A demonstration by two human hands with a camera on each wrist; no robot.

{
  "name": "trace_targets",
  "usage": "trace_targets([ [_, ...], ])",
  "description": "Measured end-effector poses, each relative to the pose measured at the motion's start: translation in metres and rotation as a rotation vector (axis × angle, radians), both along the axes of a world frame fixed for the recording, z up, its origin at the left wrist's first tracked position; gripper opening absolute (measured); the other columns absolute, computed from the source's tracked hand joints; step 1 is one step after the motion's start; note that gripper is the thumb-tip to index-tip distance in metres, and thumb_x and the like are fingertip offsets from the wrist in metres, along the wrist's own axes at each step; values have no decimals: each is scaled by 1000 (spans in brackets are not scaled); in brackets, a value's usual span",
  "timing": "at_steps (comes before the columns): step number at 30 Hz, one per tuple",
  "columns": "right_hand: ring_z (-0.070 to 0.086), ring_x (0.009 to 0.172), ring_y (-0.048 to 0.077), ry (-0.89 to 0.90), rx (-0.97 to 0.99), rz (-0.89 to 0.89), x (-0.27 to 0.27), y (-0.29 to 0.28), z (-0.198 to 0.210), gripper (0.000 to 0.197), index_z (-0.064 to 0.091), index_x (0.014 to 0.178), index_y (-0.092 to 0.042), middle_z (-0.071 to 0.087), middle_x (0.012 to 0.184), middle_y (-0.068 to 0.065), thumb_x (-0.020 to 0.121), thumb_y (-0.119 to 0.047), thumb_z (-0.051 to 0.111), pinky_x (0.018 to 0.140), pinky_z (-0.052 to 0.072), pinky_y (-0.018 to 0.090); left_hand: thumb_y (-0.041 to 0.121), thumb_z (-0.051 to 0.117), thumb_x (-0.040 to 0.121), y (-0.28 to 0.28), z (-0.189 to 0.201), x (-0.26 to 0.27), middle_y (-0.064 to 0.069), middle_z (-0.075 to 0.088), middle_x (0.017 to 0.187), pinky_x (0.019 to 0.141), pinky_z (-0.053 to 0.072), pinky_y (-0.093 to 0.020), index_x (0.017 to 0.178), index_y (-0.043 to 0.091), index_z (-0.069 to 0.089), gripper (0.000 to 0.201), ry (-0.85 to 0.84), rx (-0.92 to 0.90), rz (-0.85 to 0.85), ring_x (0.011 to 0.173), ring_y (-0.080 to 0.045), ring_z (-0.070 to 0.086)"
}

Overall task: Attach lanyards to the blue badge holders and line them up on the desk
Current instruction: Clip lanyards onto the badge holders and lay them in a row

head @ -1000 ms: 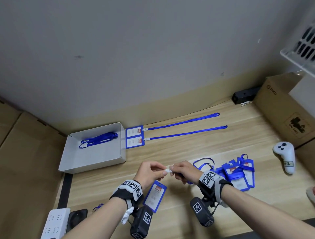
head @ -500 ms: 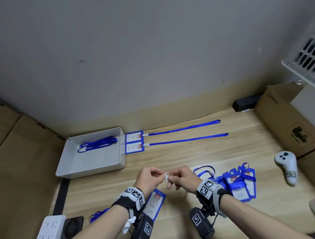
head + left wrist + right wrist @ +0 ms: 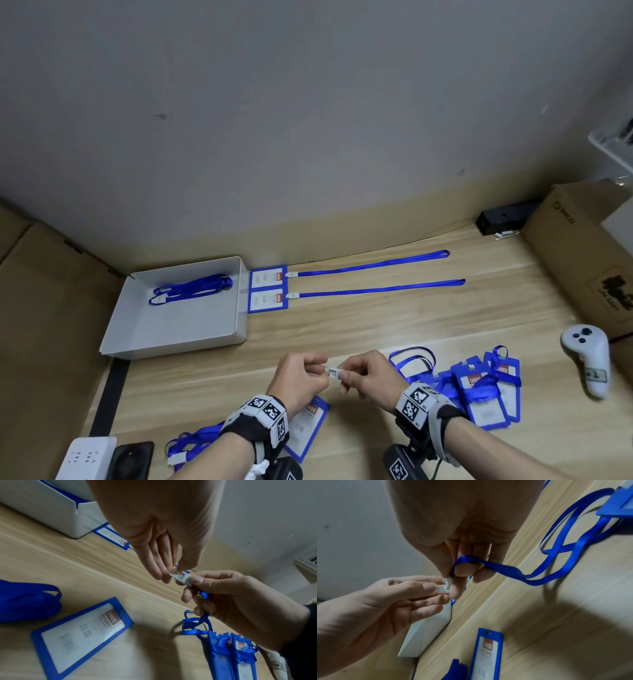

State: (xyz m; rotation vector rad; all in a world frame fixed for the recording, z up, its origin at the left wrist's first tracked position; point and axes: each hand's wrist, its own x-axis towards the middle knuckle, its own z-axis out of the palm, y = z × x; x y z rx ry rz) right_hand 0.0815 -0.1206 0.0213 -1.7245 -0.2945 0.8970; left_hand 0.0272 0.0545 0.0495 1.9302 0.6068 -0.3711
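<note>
Both hands are raised above the wooden desk (image 3: 359,329), near its front edge, and meet on one small white plastic lanyard clip (image 3: 335,372).

Left hand (image 3: 299,378): fingers curled. The thumb and fingertips (image 3: 164,574) pinch the left end of the clip. The remaining fingers are folded loosely beneath it and hold nothing else.

Right hand (image 3: 368,378): fingers curled. The thumb and forefinger grip the right end of the clip. The blue lanyard strap (image 3: 505,569) leaves the clip, wraps around the lower fingers of this hand, and runs down to the desk, where it lies in loose loops toward the right.

Task items:
- One loose blue badge holder (image 3: 80,632) lies flat on the desk below the left wrist, with no lanyard attached.
- A pile of blue badge holders (image 3: 486,390) tangled with straps lies to the right of the right hand.
- Two finished badge holders (image 3: 268,289) lie side by side just beside the right wall of the white tray (image 3: 178,337), their lanyards (image 3: 376,279) stretched straight to the right, roughly parallel.
- A bundled blue lanyard (image 3: 190,289) lies inside the tray.
- A further blue lanyard bundle (image 3: 191,443) lies at the front edge, beside the left forearm.

A white handheld controller (image 3: 587,359) lies at the right of the desk.
</note>
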Motion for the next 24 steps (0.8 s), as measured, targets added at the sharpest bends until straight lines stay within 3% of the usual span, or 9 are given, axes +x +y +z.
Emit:
trace_targets([
  [4, 55, 56, 4, -81, -89, -1, -3, 6, -22, 19, 73, 69, -19, 67, 58, -4, 84, -31, 72, 62, 45, 23, 17, 70, 65, 3, -18, -7, -8, 77, 90, 86, 56, -37, 113, 8, 69, 50, 82, -153, 18, 78, -12, 69],
  [7, 55, 56, 3, -96, -153, 16, -2, 13, -37, 19, 71, 67, -19, 66, 57, -6, 80, -33, 72, 64, 46, 27, 11, 76, 70, 7, -30, -12, -14, 74, 96, 83, 57, -39, 113, 4, 68, 44, 86, -185, 72, 75, -14, 64],
  [9, 56, 56, 5, -80, -175, 18, 0, 15, -43, 17, 71, 68, -18, 66, 56, -6, 80, -31, 71, 64, 47, 27, 16, 82, 71, 17, -40, -17, -6, 72, 95, 83, 55, -30, 108, 11, 70, 38, 89, -30, 65, 75, -12, 63],
  [11, 56, 55, 6, -50, -185, 12, 3, 16, -47, 16, 71, 66, -20, 66, 56, -7, 81, -25, 71, 63, 48, 27, 33, 81, 71, 27, -49, -26, 4, 65, 99, 84, 50, -24, 104, 20, 67, 38, 142, 247, -60, 88, -10, 62],
  [14, 57, 55, 1, -58, -232, 35, 6, 16, -52, 22, 70, 63, -27, 66, 57, -16, 84, -19, 70, 63, 46, 21, 47, 76, 73, 30, -67, -41, 4, 47, 116, 90, 44, -30, 113, 21, 53, 53, 276, 457, -267, 113, -16, 49],
  [17, 59, 61, -5, -66, -263, 36, 7, 15, -53, 20, 71, 63, -30, 69, 64, -19, 82, -22, 72, 66, 46, 18, 48, 76, 72, 22, -80, -46, -1, 39, 123, 88, 45, -36, 120, 19, 42, 65, 348, 627, -425, 121, -22, 40],
  [21, 57, 59, -5, -59, -276, 40, 7, 16, -48, 22, 73, 60, -35, 68, 62, -19, 79, -25, 77, 63, 44, 16, 41, 79, 73, 19, -85, -40, -1, 45, 121, 88, 42, -36, 117, 18, 43, 61, 336, 650, -437, 118, -24, 44],
  [24, 59, 60, -3, -64, -295, 33, 10, 15, -46, 17, 73, 61, -34, 70, 63, -16, 76, -30, 80, 63, 47, 17, 26, 70, 83, 20, -79, -40, 1, 61, 110, 85, 45, -36, 108, 23, 49, 32, 289, 516, -371, 107, -24, 58],
])
